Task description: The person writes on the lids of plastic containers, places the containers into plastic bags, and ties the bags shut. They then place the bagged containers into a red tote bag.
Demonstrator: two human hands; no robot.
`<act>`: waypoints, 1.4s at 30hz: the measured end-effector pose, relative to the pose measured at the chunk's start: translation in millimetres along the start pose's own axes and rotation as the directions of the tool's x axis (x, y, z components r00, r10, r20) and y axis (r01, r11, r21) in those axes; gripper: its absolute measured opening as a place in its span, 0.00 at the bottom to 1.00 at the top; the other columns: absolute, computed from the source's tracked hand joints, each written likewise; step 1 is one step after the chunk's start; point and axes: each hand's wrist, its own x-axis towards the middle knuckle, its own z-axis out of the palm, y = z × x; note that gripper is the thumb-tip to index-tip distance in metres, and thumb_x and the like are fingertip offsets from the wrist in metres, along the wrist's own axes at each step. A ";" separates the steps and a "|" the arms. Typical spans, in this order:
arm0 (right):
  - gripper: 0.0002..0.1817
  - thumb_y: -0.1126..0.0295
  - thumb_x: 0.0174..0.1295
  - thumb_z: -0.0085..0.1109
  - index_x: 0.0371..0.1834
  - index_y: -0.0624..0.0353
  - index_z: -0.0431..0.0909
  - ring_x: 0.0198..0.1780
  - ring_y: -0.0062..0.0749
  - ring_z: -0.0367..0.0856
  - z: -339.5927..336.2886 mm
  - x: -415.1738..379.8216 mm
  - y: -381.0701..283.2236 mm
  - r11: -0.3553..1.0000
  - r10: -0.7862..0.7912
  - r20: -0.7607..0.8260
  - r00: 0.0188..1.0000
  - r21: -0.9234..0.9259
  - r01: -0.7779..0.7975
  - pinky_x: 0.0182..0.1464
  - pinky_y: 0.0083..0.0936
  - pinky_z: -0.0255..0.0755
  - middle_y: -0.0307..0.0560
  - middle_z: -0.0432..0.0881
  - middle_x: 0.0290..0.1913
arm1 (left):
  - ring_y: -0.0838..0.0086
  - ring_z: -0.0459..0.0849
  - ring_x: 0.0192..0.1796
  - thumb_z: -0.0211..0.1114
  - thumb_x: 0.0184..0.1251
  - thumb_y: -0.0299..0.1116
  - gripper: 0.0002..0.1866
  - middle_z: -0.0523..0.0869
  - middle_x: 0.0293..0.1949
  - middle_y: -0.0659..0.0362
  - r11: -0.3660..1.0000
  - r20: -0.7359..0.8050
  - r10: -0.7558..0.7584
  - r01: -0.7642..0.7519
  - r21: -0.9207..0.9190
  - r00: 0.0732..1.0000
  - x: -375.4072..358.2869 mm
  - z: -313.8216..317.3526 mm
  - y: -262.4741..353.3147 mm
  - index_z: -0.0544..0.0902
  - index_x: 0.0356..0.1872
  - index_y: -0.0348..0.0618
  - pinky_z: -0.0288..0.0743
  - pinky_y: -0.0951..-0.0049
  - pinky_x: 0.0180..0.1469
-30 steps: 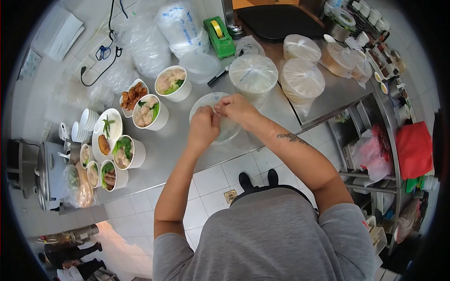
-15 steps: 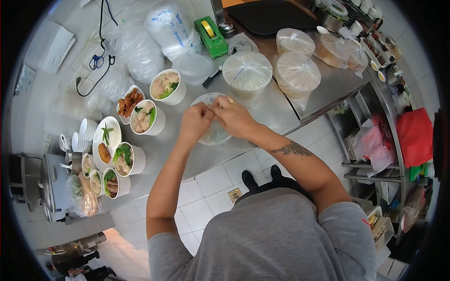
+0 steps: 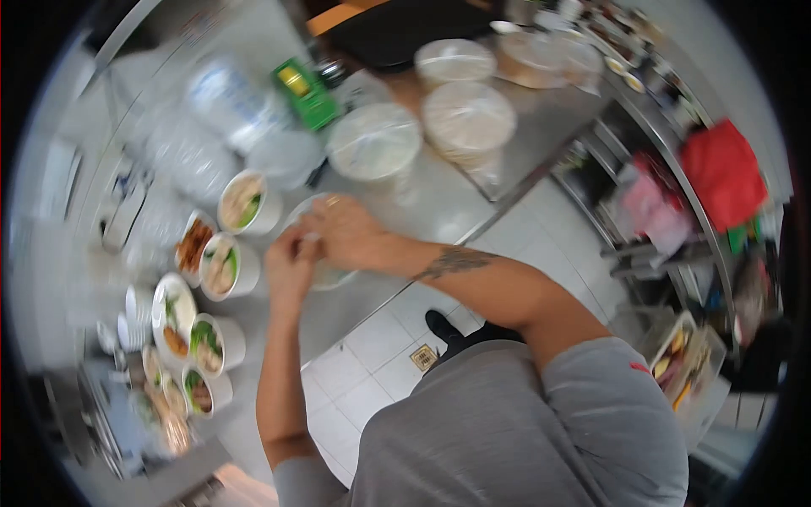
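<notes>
A round bowl wrapped in a clear plastic bag (image 3: 336,277) sits near the counter's front edge, mostly covered by my hands. My left hand (image 3: 291,258) is closed in a pinch over its near-left side. Against it, my right hand (image 3: 345,230) is also closed, with its fingertips bent down at the bag's gathered top. Motion blur and the fingers hide the exact grip on the plastic. Just beyond stands a bagged bowl (image 3: 374,142), and to its right another bagged bowl (image 3: 469,117).
White bowls of food, including one with meat and greens (image 3: 230,266), line the left side. A green tape dispenser (image 3: 304,93), plastic bags (image 3: 224,93) and a black tray (image 3: 405,34) lie at the back. A shelf rack with a red cloth or bag (image 3: 722,173) stands right.
The view has swung and tilted, so the counter appears shifted left and is blurred. My hands remain together over the same bowl, the right one now lying more over its top.
</notes>
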 end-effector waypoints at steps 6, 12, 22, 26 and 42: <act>0.35 0.60 0.52 0.61 0.63 0.55 0.60 0.60 0.53 0.63 -17.1 -14.9 10.0 0.941 -0.046 -0.200 0.979 0.320 0.109 0.61 0.43 0.57 0.54 0.66 0.55 | 0.81 0.68 0.28 0.56 0.62 0.29 0.08 0.74 0.26 0.61 0.990 -0.212 0.137 -0.128 0.054 0.968 -1.1 1.7 -24.1 0.78 0.32 0.34 0.64 0.78 0.29; 0.30 0.63 0.54 0.61 0.60 0.52 0.63 0.59 0.53 0.63 -31.0 -151.0 50.3 0.899 0.164 -0.316 0.934 0.438 -0.010 0.60 0.45 0.56 0.54 0.67 0.54 | 0.78 0.71 0.27 0.59 0.63 0.40 0.18 0.77 0.33 0.56 0.847 0.184 0.368 -0.247 -0.472 0.911 -55.8 82.4 165.8 0.82 0.37 0.30 0.63 0.80 0.30; 0.12 0.83 0.54 0.45 0.37 0.60 0.77 0.34 0.32 0.77 -149.6 -544.9 209.7 0.353 0.910 -0.179 0.375 0.809 -0.469 0.36 0.29 0.73 0.45 0.78 0.31 | 0.70 0.76 0.32 0.61 0.57 0.24 0.06 0.77 0.28 0.53 0.395 0.447 0.892 0.376 -0.838 0.060 -197.2 287.3 420.3 0.78 0.23 0.33 0.68 0.75 0.31; 0.13 0.67 0.53 0.56 0.42 0.57 0.79 0.33 0.24 0.76 -216.3 -664.9 293.3 -0.205 0.978 0.186 -0.093 0.936 -0.285 0.35 0.24 0.69 0.41 0.80 0.35 | 0.72 0.76 0.34 0.53 0.62 0.21 0.04 0.76 0.32 0.57 0.764 0.768 0.637 0.082 -0.640 0.066 -215.5 425.5 433.1 0.76 0.34 0.34 0.69 0.77 0.37; 0.13 0.68 0.56 0.59 0.41 0.65 0.78 0.46 0.31 0.76 -393.5 -690.6 501.4 0.226 0.971 -0.235 0.052 0.966 0.128 0.52 0.28 0.68 0.45 0.79 0.42 | 0.51 0.80 0.44 0.50 0.64 0.30 0.12 0.82 0.36 0.44 0.480 0.495 0.840 -0.732 -0.484 0.223 -95.3 972.6 414.7 0.79 0.42 0.37 0.71 0.58 0.44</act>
